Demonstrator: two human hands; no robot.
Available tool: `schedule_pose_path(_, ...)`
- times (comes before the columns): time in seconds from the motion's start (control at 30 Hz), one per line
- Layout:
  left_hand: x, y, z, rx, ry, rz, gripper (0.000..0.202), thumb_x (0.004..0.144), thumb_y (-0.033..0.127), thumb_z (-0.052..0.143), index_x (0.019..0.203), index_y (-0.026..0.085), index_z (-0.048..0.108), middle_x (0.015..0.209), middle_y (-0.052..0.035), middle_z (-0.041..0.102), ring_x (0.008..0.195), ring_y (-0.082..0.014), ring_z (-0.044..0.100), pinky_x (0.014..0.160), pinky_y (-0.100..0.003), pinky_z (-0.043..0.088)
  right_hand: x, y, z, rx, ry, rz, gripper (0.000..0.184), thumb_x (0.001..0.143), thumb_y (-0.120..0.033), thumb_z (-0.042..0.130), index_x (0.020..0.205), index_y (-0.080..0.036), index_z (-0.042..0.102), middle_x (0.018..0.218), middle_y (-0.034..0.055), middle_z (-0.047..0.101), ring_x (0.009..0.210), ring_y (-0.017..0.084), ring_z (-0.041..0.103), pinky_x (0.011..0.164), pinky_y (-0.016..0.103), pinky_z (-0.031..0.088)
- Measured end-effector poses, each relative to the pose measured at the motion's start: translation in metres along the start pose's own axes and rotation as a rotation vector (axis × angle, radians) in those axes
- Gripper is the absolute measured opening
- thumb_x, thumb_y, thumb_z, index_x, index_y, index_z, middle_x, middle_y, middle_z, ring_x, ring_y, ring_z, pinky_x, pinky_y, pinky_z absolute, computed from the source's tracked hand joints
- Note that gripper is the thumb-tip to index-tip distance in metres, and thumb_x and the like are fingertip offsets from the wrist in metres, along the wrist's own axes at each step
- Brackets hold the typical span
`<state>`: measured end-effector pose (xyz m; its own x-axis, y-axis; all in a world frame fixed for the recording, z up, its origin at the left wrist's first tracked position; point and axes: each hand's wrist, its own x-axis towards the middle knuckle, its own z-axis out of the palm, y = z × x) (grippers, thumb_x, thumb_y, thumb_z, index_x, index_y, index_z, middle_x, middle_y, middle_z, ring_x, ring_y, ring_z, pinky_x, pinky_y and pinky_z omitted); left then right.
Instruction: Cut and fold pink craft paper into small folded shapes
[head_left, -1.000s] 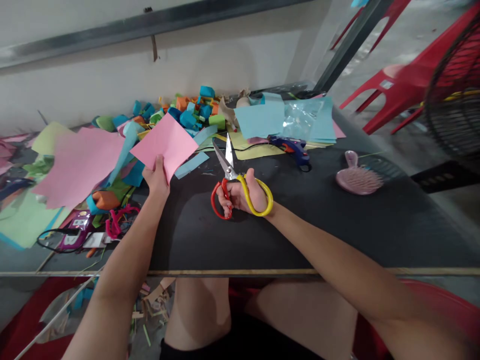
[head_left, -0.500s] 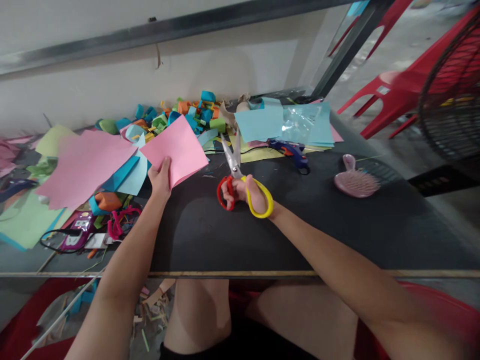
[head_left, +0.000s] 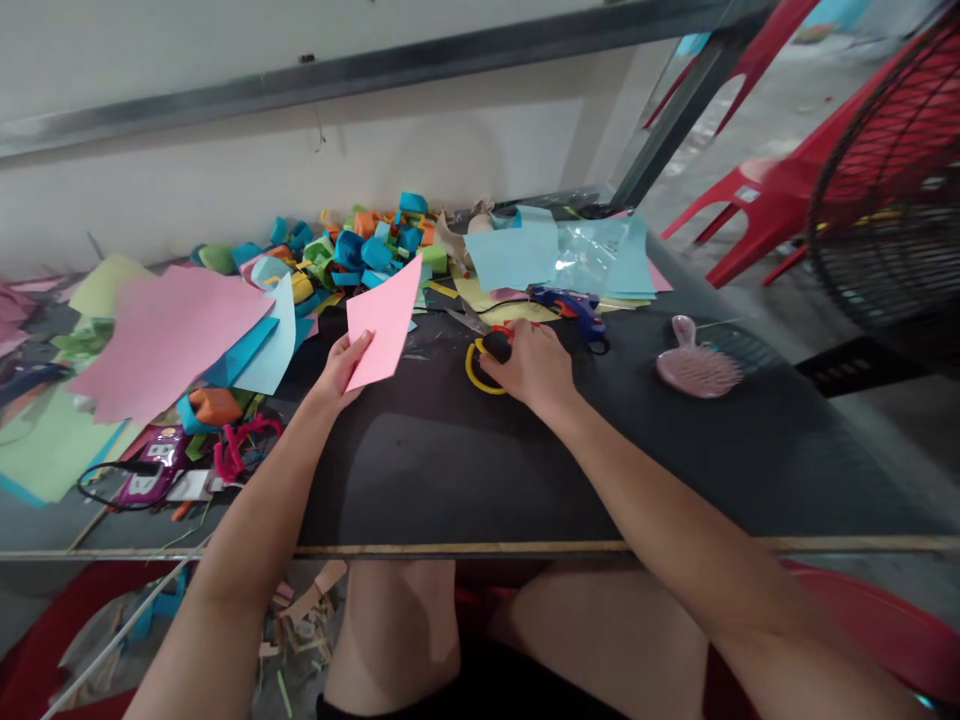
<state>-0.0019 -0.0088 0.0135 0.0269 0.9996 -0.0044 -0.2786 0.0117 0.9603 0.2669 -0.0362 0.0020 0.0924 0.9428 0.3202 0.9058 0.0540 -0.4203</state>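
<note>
My left hand (head_left: 346, 365) pinches a pink sheet of paper (head_left: 386, 320) between thumb and fingers, tilted up above the table. Right of it, my right hand (head_left: 536, 368) is turned palm down over a pair of scissors (head_left: 477, 377) with one yellow and one red handle. Its fingers curl at the red handle, which they partly cover. The scissors are low at the tabletop, their blades pointing to the back left. A blue glue gun (head_left: 574, 308) lies just beyond my right hand.
Behind my hands is a pile of coloured paper pieces (head_left: 375, 250). Light blue sheets (head_left: 510, 255) lie at the back right, large pink paper (head_left: 176, 335) at the left. A pink hairbrush (head_left: 697, 370) is on the right, near a black fan (head_left: 892, 190).
My right hand has turned palm down and moved slightly right and away from me, lowering the scissors to the table. The pink sheet has swung right and now shows more edge-on.
</note>
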Motion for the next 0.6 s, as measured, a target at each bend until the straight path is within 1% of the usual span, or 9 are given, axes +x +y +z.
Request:
schedule_pose_path(0.1, 0.000, -0.005, 0.002, 0.010, -0.031, -0.019, 0.052, 0.053, 0.047, 0.089, 0.086, 0.014, 0.067, 0.073, -0.0059, 0.070, 0.057, -0.0151, 0.066, 0.055, -0.027, 0.057, 0.000, 0.000, -0.001, 0.087, 0.067, -0.126, 0.036, 0.079, -0.042, 0.062, 0.100, -0.012, 0.059, 0.113, 0.0214, 0.060, 0.115, 0.037, 0.050, 0.096, 0.054, 0.041)
schedule_pose_path(0.17, -0.001, -0.008, 0.003, 0.031, -0.036, -0.005, 0.050, 0.053, 0.046, 0.089, 0.086, 0.015, 0.068, 0.077, -0.0071, 0.072, 0.062, -0.0167, 0.068, 0.061, -0.029, 0.058, -0.001, -0.005, -0.002, 0.323, 0.066, -0.196, 0.030, 0.083, -0.040, 0.060, 0.100, -0.016, 0.061, 0.114, 0.0166, 0.061, 0.113, 0.032, 0.053, 0.098, 0.050, 0.041)
schedule_pose_path(0.23, -0.004, -0.011, 0.005, 0.052, -0.079, -0.011, 0.047, 0.051, 0.044, 0.090, 0.081, 0.014, 0.069, 0.077, -0.0077, 0.073, 0.063, -0.0172, 0.068, 0.062, -0.030, 0.058, -0.005, -0.014, 0.002, 0.686, -0.047, -0.188, 0.030, 0.085, -0.046, 0.059, 0.099, -0.020, 0.062, 0.103, 0.0099, 0.064, 0.099, 0.025, 0.058, 0.091, 0.043, 0.046)
schedule_pose_path(0.27, -0.006, -0.012, 0.007, 0.065, -0.135, -0.039, 0.046, 0.049, 0.043, 0.091, 0.079, 0.014, 0.070, 0.076, -0.0078, 0.073, 0.062, -0.0176, 0.068, 0.062, -0.030, 0.058, -0.008, -0.019, 0.005, 0.880, -0.138, -0.145, 0.034, 0.084, -0.051, 0.059, 0.099, -0.021, 0.062, 0.098, 0.0072, 0.064, 0.091, 0.022, 0.060, 0.084, 0.040, 0.049)
schedule_pose_path(0.33, -0.011, -0.014, 0.012, 0.102, -0.298, -0.122, 0.045, 0.047, 0.040, 0.092, 0.078, 0.014, 0.071, 0.073, -0.0075, 0.073, 0.061, -0.0185, 0.068, 0.060, -0.030, 0.057, -0.014, -0.029, 0.015, 1.188, -0.307, -0.103, 0.042, 0.074, -0.057, 0.068, 0.097, -0.022, 0.062, 0.094, 0.0042, 0.064, 0.087, 0.020, 0.059, 0.079, 0.037, 0.050)
schedule_pose_path(0.4, -0.017, -0.014, 0.018, 0.134, -0.446, -0.191, 0.045, 0.048, 0.039, 0.092, 0.080, 0.014, 0.072, 0.072, -0.0072, 0.073, 0.060, -0.0191, 0.069, 0.058, -0.029, 0.056, -0.018, -0.037, 0.024, 1.334, -0.415, -0.106, 0.047, 0.065, -0.055, 0.077, 0.096, -0.023, 0.064, 0.093, 0.0028, 0.064, 0.088, 0.019, 0.059, 0.079, 0.035, 0.050)
schedule_pose_path(0.43, -0.020, -0.013, 0.021, 0.137, -0.488, -0.211, 0.045, 0.050, 0.042, 0.091, 0.082, 0.015, 0.072, 0.072, -0.0071, 0.073, 0.060, -0.0192, 0.069, 0.057, -0.029, 0.055, -0.020, -0.039, 0.028, 1.382, -0.466, -0.113, 0.049, 0.063, -0.052, 0.080, 0.098, -0.023, 0.064, 0.093, 0.0024, 0.063, 0.088, 0.018, 0.059, 0.078, 0.033, 0.051)
schedule_pose_path(0.53, -0.028, -0.006, 0.029, 0.109, -0.573, -0.317, 0.046, 0.058, 0.053, 0.085, 0.084, 0.017, 0.072, 0.072, -0.0079, 0.073, 0.064, -0.0227, 0.070, 0.057, -0.031, 0.055, -0.023, -0.041, 0.031, 1.480, -0.575, -0.112, 0.053, 0.066, -0.046, 0.080, 0.111, -0.024, 0.063, 0.094, 0.0012, 0.061, 0.078, 0.013, 0.057, 0.068, 0.028, 0.050)
schedule_pose_path(0.6, -0.030, -0.003, 0.032, 0.128, -0.629, -0.320, 0.047, 0.058, 0.055, 0.084, 0.083, 0.018, 0.072, 0.073, -0.0085, 0.072, 0.067, -0.0241, 0.071, 0.059, -0.031, 0.056, -0.023, -0.041, 0.030, 1.493, -0.601, -0.094, 0.052, 0.069, -0.046, 0.079, 0.113, -0.023, 0.064, 0.091, 0.0003, 0.061, 0.074, 0.011, 0.056, 0.065, 0.026, 0.049)
